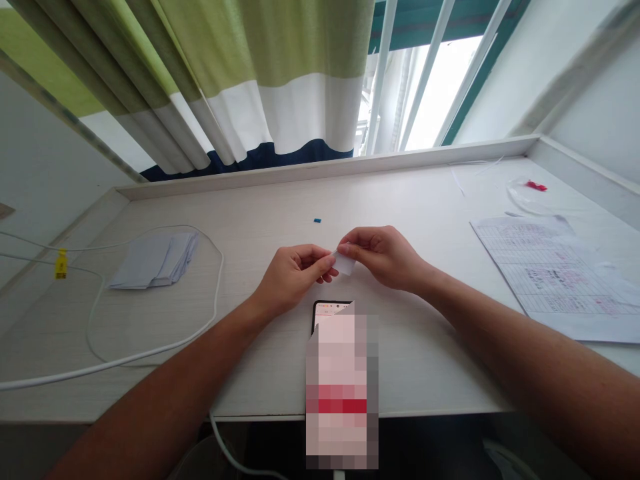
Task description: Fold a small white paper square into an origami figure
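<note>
Between my two hands is a small piece of white paper (346, 265), held just above the desk. My left hand (303, 273) pinches its left edge between thumb and forefinger, the other fingers curled beneath. On the upper right, my right hand (383, 253) grips the same paper with thumb and forefinger. Just below the hands lies a phone (325, 307), its screen lit and mostly blurred out. A tiny blue piece (317, 221) rests on the desk beyond my hands.
A stack of white papers (150, 260) lies at left, looped by a white cable (220, 280) with a yellow tag (61, 264). Written sheets (545, 273) lie at right, near a red item (537, 186). The desk (260, 213) has a raised back edge below the curtain (300, 67).
</note>
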`<state>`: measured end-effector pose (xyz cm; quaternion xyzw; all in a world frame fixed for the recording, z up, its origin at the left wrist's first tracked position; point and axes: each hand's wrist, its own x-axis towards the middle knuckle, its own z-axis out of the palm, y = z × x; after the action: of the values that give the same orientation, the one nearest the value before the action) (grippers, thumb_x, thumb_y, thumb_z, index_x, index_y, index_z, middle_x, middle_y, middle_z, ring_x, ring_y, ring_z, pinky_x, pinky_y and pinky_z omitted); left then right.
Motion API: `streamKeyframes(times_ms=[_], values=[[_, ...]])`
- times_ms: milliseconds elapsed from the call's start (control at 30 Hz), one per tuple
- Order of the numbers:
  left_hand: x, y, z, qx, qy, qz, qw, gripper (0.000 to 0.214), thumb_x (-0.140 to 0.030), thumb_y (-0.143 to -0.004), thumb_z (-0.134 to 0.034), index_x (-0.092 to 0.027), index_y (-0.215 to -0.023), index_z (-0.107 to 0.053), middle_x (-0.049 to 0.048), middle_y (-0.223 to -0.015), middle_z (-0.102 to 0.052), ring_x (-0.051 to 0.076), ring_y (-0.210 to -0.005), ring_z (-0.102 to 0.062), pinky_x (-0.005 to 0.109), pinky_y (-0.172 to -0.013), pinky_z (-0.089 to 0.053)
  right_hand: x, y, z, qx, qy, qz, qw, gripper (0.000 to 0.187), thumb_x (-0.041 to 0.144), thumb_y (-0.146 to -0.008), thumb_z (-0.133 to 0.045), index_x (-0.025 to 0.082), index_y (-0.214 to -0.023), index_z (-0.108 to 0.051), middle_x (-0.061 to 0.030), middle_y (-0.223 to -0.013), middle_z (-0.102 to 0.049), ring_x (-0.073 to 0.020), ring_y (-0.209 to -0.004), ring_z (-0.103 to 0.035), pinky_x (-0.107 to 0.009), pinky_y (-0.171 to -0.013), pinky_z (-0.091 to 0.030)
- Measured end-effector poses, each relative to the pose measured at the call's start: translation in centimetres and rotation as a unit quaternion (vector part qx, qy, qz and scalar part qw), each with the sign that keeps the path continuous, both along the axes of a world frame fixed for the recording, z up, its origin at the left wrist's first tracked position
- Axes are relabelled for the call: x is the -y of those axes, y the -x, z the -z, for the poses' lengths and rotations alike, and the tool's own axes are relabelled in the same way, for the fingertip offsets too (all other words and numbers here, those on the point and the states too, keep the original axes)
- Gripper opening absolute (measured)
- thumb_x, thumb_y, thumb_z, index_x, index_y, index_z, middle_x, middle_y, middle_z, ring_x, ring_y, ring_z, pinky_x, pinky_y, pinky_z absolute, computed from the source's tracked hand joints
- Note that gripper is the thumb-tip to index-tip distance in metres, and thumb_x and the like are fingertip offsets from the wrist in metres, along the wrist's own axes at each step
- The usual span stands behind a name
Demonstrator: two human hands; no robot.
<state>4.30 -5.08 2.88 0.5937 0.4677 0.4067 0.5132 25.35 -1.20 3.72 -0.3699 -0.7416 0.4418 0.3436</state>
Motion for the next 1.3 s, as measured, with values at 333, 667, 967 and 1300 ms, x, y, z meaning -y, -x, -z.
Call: streamKeyframes(times_ms=[333,667,967,1300], values=[[-0.4,0.3,0.4,-0.005,0.004,0.022,1.000,0.025,-0.039,-0.087,-0.079,-0.015,-0.092,-0.075,0.0046,-0.075,-0.078,0.016,-0.069,-0.075,0.025,-0.063,-0.056,-0.1,-0.1,0.1,-0.002,0.023,-0.015,1.000,0.037,0.045,-0.101,-0.056,0.017,-0.086,-0.074,-0.0044,-0.080,-0.072,-0.0162,-0.074,-0.061,-0.032,-0.070,-0.049],[-0.4,0.2,-0.6,0.023,-0.013,-0.045,0.999,0.027,-0.041,-0.089,-0.076,-0.017,-0.080,-0.068,0.0010,-0.066,-0.071,0.016,-0.062,-0.073,0.025,-0.059,-0.052,-0.1,0.0,-0.3,-0.052,-0.052,0.113,0.991,0.029,0.045,-0.098,-0.064,0.019,-0.099,-0.075,-0.0036,-0.082,-0.070,-0.0166,-0.075,-0.063,-0.034,-0.072,-0.052],[0.1,-0.4,-0.5,0.024,-0.037,-0.009,0.999,0.028,-0.042,-0.085,-0.082,-0.016,-0.084,-0.072,0.0013,-0.068,-0.073,0.015,-0.059,-0.073,0.025,-0.058,-0.052,0.9,1.1,0.2,-0.101,0.048,-0.017,0.994,0.029,0.047,-0.088,-0.077,0.018,-0.092,-0.074,-0.0045,-0.085,-0.078,-0.0186,-0.081,-0.069,-0.034,-0.076,-0.053],[-0.1,0.2,-0.7,0.036,0.041,0.058,0.997,0.026,-0.041,-0.091,-0.074,-0.016,-0.087,-0.071,0.0051,-0.072,-0.077,0.017,-0.066,-0.075,0.025,-0.059,-0.054,0.7,0.9,0.1,-0.076,0.078,-0.021,0.994,0.037,0.053,-0.092,-0.069,0.018,-0.080,-0.073,-0.0033,-0.075,-0.073,-0.0162,-0.069,-0.063,-0.031,-0.066,-0.050]])
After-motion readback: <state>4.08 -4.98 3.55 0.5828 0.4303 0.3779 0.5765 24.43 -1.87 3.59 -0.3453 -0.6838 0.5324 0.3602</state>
